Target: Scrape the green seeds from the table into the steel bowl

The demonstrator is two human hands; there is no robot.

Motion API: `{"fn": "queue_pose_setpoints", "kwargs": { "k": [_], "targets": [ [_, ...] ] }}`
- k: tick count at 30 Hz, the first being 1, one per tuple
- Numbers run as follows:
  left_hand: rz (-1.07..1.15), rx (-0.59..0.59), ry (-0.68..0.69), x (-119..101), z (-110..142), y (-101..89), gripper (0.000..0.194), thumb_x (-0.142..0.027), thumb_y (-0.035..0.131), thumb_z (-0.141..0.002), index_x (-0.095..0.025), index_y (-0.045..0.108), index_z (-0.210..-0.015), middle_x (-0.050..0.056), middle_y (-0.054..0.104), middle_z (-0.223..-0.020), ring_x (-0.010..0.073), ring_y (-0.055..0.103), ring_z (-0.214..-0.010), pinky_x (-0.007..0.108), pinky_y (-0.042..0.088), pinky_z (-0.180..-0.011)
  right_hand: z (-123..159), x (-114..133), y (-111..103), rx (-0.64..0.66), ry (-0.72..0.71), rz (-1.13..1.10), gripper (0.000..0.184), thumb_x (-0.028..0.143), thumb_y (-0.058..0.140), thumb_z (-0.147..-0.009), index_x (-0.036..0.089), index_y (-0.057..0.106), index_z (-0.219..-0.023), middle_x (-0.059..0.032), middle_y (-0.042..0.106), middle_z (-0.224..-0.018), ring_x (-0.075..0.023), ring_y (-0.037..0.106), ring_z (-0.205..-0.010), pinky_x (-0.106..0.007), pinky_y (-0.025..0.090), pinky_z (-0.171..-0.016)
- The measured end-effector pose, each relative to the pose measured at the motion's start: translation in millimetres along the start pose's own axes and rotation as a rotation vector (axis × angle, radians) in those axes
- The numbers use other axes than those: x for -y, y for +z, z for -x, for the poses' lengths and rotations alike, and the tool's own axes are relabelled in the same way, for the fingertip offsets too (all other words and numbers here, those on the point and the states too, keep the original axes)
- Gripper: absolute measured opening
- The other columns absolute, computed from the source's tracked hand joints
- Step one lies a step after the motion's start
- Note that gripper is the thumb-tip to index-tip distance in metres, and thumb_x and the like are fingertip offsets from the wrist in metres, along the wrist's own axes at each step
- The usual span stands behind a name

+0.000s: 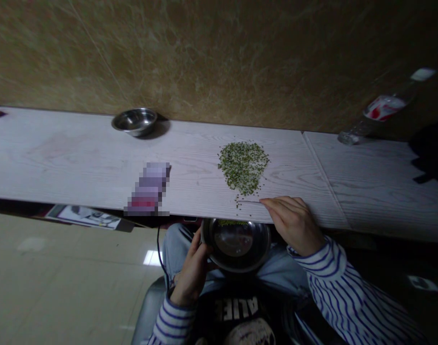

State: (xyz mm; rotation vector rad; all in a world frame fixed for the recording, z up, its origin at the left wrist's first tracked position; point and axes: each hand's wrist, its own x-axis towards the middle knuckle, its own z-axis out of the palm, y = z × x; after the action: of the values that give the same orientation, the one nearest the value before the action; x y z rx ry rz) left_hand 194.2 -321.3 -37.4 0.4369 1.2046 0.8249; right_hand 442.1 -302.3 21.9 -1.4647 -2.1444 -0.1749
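Note:
My left hand (195, 263) grips the left rim of a steel bowl (236, 261), held over my lap just below the table's front edge. Small green beans (233, 222) lie in the bowl along its far side. Above the tabletop, my right hand (294, 223) pinches a thin, slender utensil (250, 201); its tip points left, and its exact kind is too fine to make out. Beyond that tip spreads a patch of loose green beans (243, 165) on the table, with several strays between the patch and the edge.
A second steel bowl (134, 122) stands near the wall on the left. A pixelated phone-like object (149, 188) lies at the front edge, with a cable (160, 254) hanging below. A plastic bottle (384, 108) and a dark object (430, 153) are at the right.

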Motion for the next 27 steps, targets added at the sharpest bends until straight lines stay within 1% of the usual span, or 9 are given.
{"fn": "queue_pose_setpoints", "kwargs": {
  "k": [4, 8, 12, 16, 19, 23, 27],
  "targets": [
    [-0.007, 0.012, -0.003, 0, 0, 0.6, 0.074, -0.027, 0.064, -0.074, -0.031, 0.047, -0.146, 0.007, 0.067, -0.122, 0.0213, 0.061, -0.091, 0.024, 0.046, -0.057, 0, -1, -3, -0.012, -0.007, -0.012, 0.024, 0.008, 0.051, -0.095, 0.018, 0.068, -0.108, -0.006, 0.078, -0.096, -0.0193, 0.07, -0.089, -0.035, 0.044, -0.076],
    [-0.009, 0.006, -0.002, 0, 1, 1.7, 0.076, -0.028, 0.065, -0.075, -0.031, 0.045, -0.148, 0.007, 0.066, -0.124, 0.0219, 0.061, -0.093, 0.023, 0.046, -0.057, -9, -1, 2, -0.032, -0.018, -0.022, 0.025, 0.008, 0.051, -0.095, 0.019, 0.069, -0.107, -0.0058, 0.078, -0.097, -0.0195, 0.07, -0.09, -0.035, 0.044, -0.077],
    [-0.002, -0.026, 0.0, -1, 2, 0.8, 0.077, -0.026, 0.063, -0.074, -0.03, 0.044, -0.149, 0.008, 0.066, -0.126, 0.0229, 0.062, -0.094, 0.023, 0.046, -0.057, -12, 0, 3, -0.015, -0.035, -0.032, 0.025, 0.008, 0.05, -0.095, 0.02, 0.069, -0.107, -0.0051, 0.078, -0.096, -0.0196, 0.07, -0.09, -0.035, 0.043, -0.077],
    [-0.013, -0.019, -0.013, -3, 2, -1.1, 0.077, -0.027, 0.063, -0.075, -0.029, 0.043, -0.149, 0.009, 0.066, -0.126, 0.0249, 0.062, -0.099, 0.023, 0.046, -0.057, -6, -1, -4, 0.021, -0.049, -0.03, 0.023, 0.008, 0.052, -0.095, 0.017, 0.069, -0.108, -0.006, 0.078, -0.096, -0.0194, 0.069, -0.09, -0.035, 0.043, -0.077],
    [-0.02, -0.021, -0.013, -2, 1, -1.4, 0.077, -0.029, 0.065, -0.075, -0.03, 0.044, -0.149, 0.008, 0.066, -0.126, 0.024, 0.062, -0.098, 0.023, 0.046, -0.056, -1, -3, -7, 0.026, -0.054, -0.025, 0.022, 0.007, 0.053, -0.094, 0.016, 0.069, -0.107, -0.0061, 0.078, -0.096, -0.0196, 0.07, -0.09, -0.035, 0.043, -0.076],
    [-0.011, -0.029, -0.004, 1, 0, -1.2, 0.078, -0.028, 0.066, -0.072, -0.031, 0.045, -0.148, 0.007, 0.066, -0.126, 0.0208, 0.062, -0.091, 0.02, 0.042, -0.053, -3, -5, -5, -0.001, -0.038, -0.032, 0.022, 0.007, 0.053, -0.094, 0.016, 0.069, -0.106, -0.0062, 0.078, -0.096, -0.0196, 0.07, -0.09, -0.035, 0.044, -0.076],
    [0.03, -0.03, 0.007, 2, 1, -0.8, 0.081, -0.025, 0.065, -0.069, -0.029, 0.046, -0.147, 0.008, 0.068, -0.119, 0.0211, 0.062, -0.088, 0.023, 0.047, -0.058, -10, -8, 2, -0.014, -0.048, -0.044, 0.022, 0.007, 0.055, -0.093, 0.015, 0.07, -0.107, -0.0066, 0.078, -0.097, -0.0201, 0.07, -0.091, -0.035, 0.044, -0.077]
  ]
}}
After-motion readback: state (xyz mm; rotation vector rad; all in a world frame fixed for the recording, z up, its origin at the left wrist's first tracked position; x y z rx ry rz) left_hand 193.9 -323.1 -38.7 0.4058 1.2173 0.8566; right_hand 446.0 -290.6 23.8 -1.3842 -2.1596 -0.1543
